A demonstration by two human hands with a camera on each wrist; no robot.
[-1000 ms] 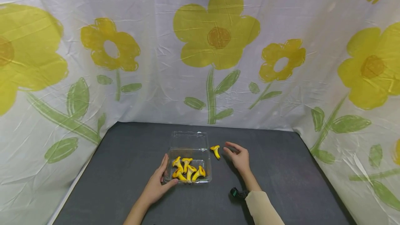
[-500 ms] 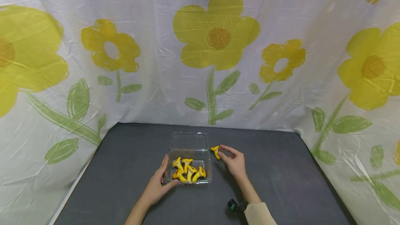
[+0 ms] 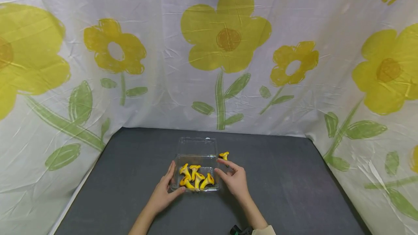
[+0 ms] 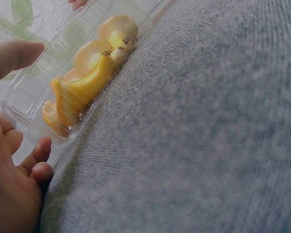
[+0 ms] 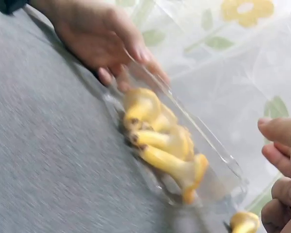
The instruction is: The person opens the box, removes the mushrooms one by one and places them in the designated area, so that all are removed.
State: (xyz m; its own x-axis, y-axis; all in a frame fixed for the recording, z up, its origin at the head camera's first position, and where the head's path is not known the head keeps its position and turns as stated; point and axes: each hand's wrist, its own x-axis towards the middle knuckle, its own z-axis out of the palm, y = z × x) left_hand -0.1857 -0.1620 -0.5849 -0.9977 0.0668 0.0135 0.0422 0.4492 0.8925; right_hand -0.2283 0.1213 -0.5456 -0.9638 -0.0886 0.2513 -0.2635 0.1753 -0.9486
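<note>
While your left hand point(image 3: 163, 193) grips the clear box point(image 3: 202, 156) at left, your right hand point(image 3: 236, 180) has moved to its right wall, fingers apart, empty; so loose mushroom point(image 3: 224, 155) stays outside, right of box.

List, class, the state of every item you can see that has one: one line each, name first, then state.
Clear box: open, partly filled
Lid: swung back, away from the person
Five yellow mushrooms: lying inside the box
Loose mushroom: outside the box, to its right
Left hand: holding the box's left side
Right hand: near the box's right side, holding nothing visible
Flowered cloth: hanging, creased
</note>
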